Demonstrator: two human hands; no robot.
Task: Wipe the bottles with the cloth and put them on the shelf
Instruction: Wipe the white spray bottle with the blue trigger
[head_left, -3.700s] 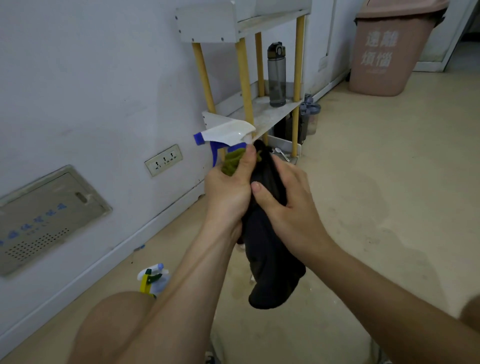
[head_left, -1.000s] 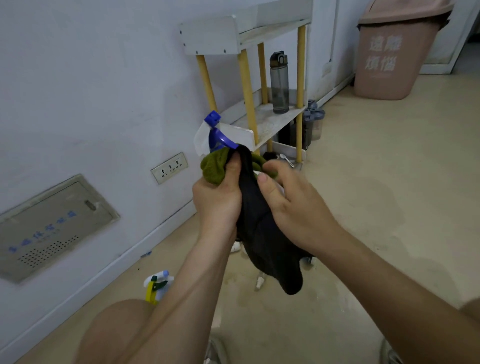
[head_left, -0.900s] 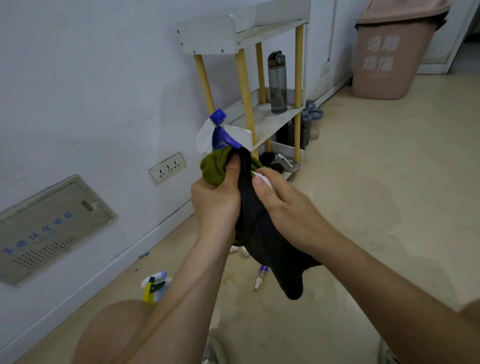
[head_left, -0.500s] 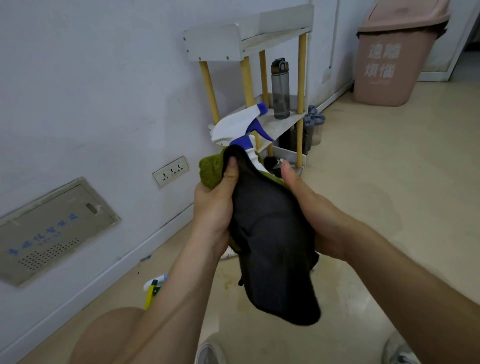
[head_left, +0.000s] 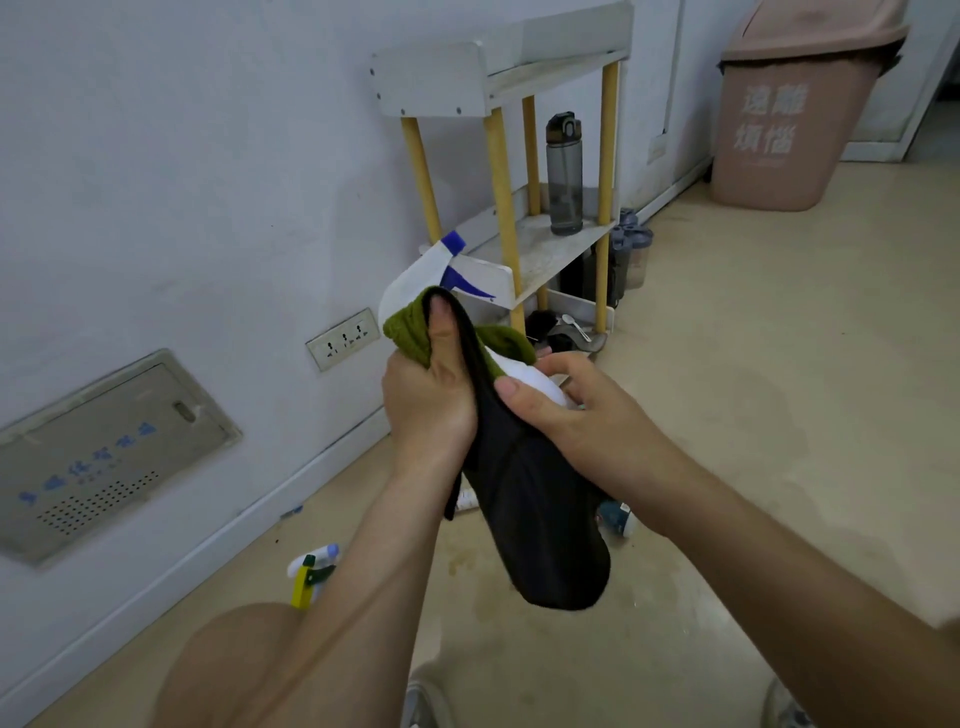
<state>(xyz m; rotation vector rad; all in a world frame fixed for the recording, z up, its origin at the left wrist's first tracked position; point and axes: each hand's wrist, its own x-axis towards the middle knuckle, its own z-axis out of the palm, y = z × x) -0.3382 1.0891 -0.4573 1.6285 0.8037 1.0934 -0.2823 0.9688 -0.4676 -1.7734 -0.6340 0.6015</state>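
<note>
Left hand (head_left: 428, 400) at the centre of the frame, closed round the neck of a spray bottle (head_left: 415, 273) through the cloth (head_left: 535, 519), thumb pressed flat on the dark fabric. Right hand (head_left: 576, 415) just right of it, curled round the white body of the same bottle, fingertips on bare plastic where the cloth has slipped off. Cloth dark on one face, green on the other, draped down over the bottle and hanging below both hands.

Mid-wipe, by the look of it — nowhere near the shelf yet. To do it well: hold firm with one hand, turn the bottle inside the cloth with the other, and pull the fabric back over that exposed white patch. Best to keep clear of the blue trigger, lest it spray.

Shelf (head_left: 550, 249) up and right of centre, against the wall — yellow legs, white boards, a grey water bottle (head_left: 563, 176) already standing on its middle board. Another spray bottle (head_left: 311, 571) lying on the floor (head_left: 753, 364) at lower left, and something small, perhaps a third, half hidden under the right wrist. Pink bin (head_left: 789, 114) at upper right.
</note>
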